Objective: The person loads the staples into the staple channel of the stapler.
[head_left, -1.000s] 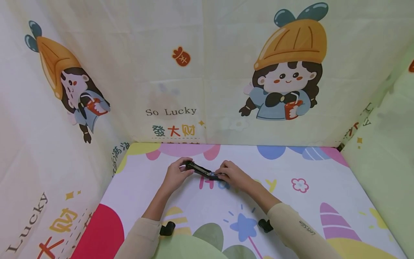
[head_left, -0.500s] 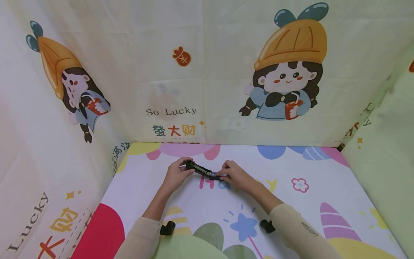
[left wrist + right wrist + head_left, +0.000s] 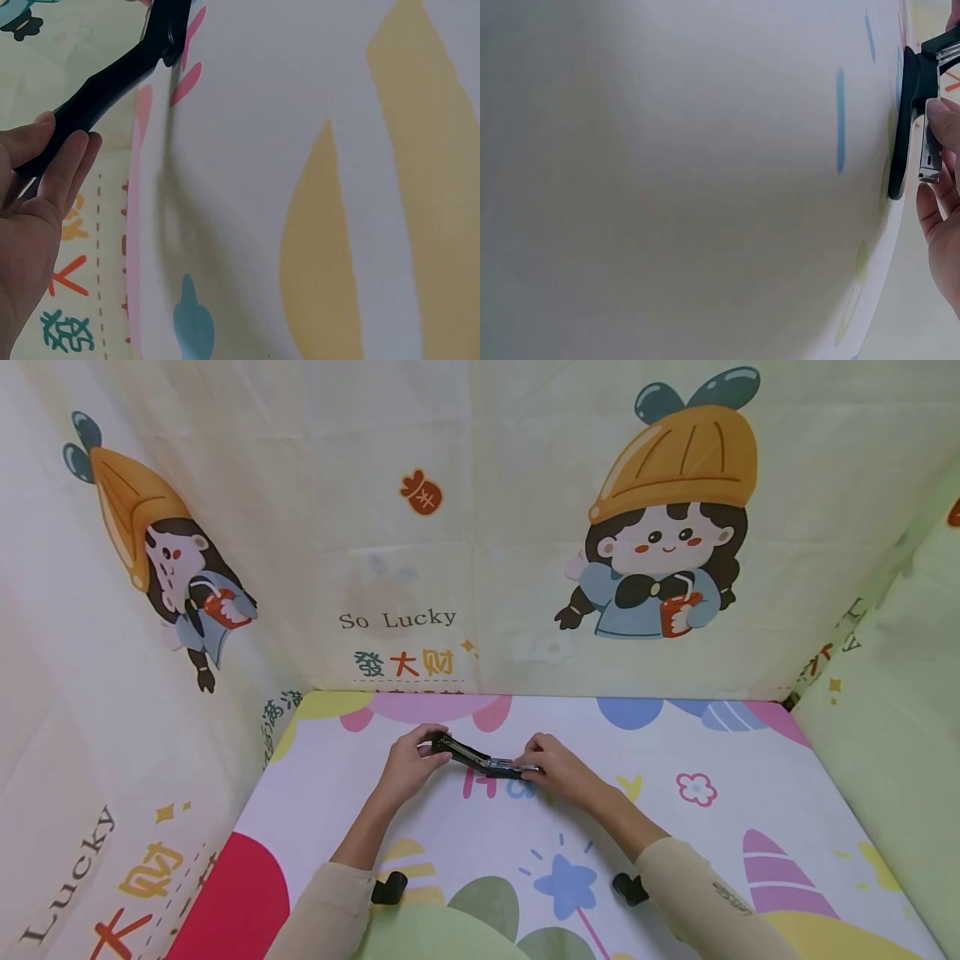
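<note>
A black stapler [image 3: 467,752] is spread wide at its hinge, its long arm raised to the left and its base [image 3: 903,127] low on the right. My left hand [image 3: 408,768] grips the raised arm's far end, thumb on one side and fingers on the other; in the left wrist view, the left hand [image 3: 36,217] holds the black stapler arm [image 3: 112,86]. With thumb and fingers, my right hand [image 3: 561,772] pinches a silver metal strip [image 3: 931,154] lying along the base. The right wrist view catches only part of the right hand [image 3: 946,232], at its edge.
A white printed tabletop [image 3: 465,835] spreads below the hands. Cream printed cloth [image 3: 517,610] hangs behind and on both sides. Black wrist mounts [image 3: 390,888] sit by the beige sleeves [image 3: 318,914].
My right hand has shifted slightly to the right along the stapler base, and more of the silver strip shows. The left hand and the raised arm stay where they were.
</note>
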Demonstrator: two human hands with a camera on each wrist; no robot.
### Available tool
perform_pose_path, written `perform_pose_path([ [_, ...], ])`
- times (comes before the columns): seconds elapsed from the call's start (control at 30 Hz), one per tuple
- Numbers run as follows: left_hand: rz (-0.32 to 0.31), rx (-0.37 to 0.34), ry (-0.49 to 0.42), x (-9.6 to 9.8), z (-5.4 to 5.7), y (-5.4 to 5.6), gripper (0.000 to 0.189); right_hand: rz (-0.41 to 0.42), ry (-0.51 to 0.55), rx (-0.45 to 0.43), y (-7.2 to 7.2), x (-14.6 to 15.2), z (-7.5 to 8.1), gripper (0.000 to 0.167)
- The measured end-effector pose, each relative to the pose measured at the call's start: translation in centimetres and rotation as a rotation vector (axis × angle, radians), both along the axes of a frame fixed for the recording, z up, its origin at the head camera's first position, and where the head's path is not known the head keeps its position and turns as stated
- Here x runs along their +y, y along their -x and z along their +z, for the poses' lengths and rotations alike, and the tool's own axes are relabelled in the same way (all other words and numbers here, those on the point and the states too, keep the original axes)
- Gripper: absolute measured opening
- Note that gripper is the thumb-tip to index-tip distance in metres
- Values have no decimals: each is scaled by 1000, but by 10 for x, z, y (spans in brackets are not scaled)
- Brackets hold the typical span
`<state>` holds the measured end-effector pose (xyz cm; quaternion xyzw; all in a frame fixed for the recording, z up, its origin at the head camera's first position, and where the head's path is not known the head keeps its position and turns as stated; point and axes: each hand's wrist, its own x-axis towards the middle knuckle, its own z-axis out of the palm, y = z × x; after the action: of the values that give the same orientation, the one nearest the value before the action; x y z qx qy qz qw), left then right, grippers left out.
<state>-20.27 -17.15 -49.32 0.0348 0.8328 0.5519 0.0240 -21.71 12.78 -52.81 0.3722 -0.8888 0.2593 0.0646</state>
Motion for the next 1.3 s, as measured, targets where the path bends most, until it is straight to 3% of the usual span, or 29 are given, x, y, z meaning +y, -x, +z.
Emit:
perform_pose_path([
  [0.4, -2, 2, 6, 1, 1, -1, 48, -40, -21, -32, -4, 12, 3, 23],
  [0.9, 1, 4, 19, 0, 1, -2, 47, -23, -31, 6, -5, 20, 2, 24],
  [1.3, 0, 15, 34, 1, 2, -1, 47, -102, 11, -126, -7, 30, 1, 24],
])
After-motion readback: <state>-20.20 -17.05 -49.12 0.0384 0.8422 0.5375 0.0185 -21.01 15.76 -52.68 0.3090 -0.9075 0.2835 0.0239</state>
